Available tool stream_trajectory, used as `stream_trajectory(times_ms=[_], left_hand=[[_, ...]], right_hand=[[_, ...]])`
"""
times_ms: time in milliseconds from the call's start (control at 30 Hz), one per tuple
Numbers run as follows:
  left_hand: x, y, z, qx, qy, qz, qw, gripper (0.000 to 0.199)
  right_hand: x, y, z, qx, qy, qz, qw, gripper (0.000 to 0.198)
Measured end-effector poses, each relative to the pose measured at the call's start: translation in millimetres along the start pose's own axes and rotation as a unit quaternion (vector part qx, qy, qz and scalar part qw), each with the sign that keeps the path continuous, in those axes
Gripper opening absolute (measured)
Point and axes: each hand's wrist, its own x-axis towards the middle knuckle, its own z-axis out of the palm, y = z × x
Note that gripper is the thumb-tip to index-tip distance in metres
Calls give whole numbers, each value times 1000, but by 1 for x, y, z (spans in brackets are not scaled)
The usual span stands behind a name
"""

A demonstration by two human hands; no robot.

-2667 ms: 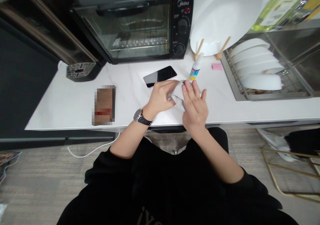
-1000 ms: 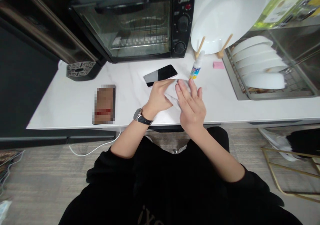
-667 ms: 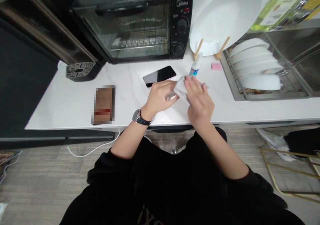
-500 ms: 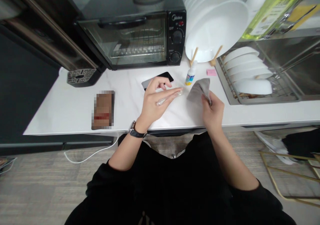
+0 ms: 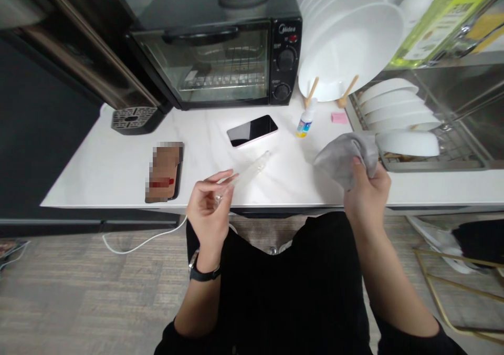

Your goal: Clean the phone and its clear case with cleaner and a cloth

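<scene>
My left hand (image 5: 208,208) is closed on the near end of a clear phone case (image 5: 253,170), which tilts up to the right over the counter. In my right hand (image 5: 367,195) a grey cloth (image 5: 339,158) is pinched between thumb and fingers, its loose part hanging to the left. Beyond the case lies a phone (image 5: 252,130) with its dark screen up. A small white spray bottle (image 5: 305,121) with a blue and yellow label stands right of the phone.
A black toaster oven (image 5: 220,66) stands at the back. Right of it are upright white plates (image 5: 354,50), a pink note (image 5: 339,117) and bowls (image 5: 409,142) in a sink rack. A partly pixelated flat item (image 5: 163,171) lies at left on the white counter (image 5: 106,171).
My left hand has drawn back down and left with the phone case, uncovering the phone. My right hand has moved right with the cloth, which is spread wider. The view has shifted slightly.
</scene>
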Motion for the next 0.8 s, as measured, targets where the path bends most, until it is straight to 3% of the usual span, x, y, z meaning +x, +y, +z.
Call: stream_trajectory(times_ms=[100,167,267,333,433,600,700,800], left_hand=[[-2,-8,9,-13,-131,-56,990,14],[-3,-12,16,37,-205,-74,975,18],[-1,-13,20,112,-263,-38,958,35],[1,-14,20,148,-268,-1,952,36],[3,-16,20,196,-245,54,948,18],[2,-23,22,242,-180,110,947,35],[3,-23,23,246,-176,98,948,34],[3,-20,23,197,-200,62,958,21]], right_hand=[[-4,-15,3,-57,-23,-51,997,28],[-8,-23,11,-93,-89,-114,985,26],[-14,-26,28,-127,-234,-257,929,53],[-20,-23,39,-131,-297,-333,885,67],[-35,-23,51,-133,-332,-401,844,71],[-55,-34,60,-144,-384,-456,790,71],[-47,-34,59,-166,-397,-457,778,72],[-25,-26,52,-204,-357,-437,800,75]])
